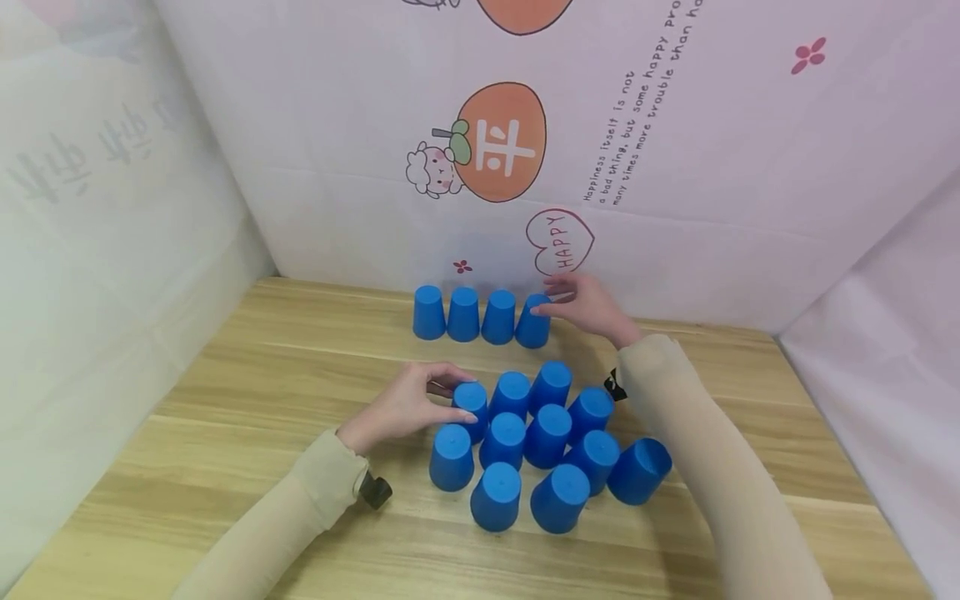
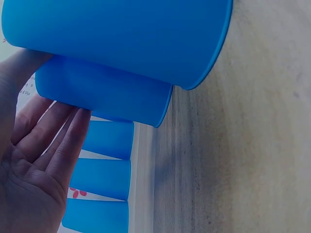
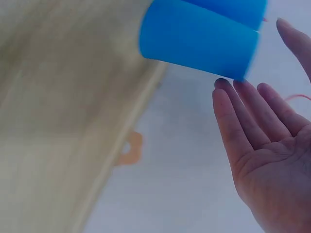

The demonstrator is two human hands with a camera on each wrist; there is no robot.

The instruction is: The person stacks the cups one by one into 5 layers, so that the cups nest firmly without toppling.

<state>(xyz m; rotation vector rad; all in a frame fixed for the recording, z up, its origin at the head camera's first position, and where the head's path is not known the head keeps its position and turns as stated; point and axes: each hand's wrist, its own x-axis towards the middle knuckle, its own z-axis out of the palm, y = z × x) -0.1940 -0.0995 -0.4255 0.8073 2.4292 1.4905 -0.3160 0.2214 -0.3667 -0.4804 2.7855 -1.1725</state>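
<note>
My left hand (image 1: 408, 404) has its thumb and fingers on either side of a blue cup (image 1: 470, 410) at the left of a cluster of upside-down cups. In the left wrist view, the fingers (image 2: 73, 141) lie along that cup's (image 2: 104, 92) side, and a nearer blue cup (image 2: 121, 34) partly covers it. At the back, my right hand (image 1: 588, 307) is beside the right-end blue cup (image 1: 533, 323) of a short row. The right wrist view has the thumb spread away and straight fingers (image 3: 243, 114) at the edge of this cup (image 3: 199, 41).
Other upside-down blue cups (image 1: 464, 315) continue the row to the left, near the white printed backdrop (image 1: 337, 225). Several more, including a blue cup (image 1: 549, 435), stand close together on the wooden table (image 1: 247, 392). The cluster's rightmost cup (image 1: 637, 473) is tilted.
</note>
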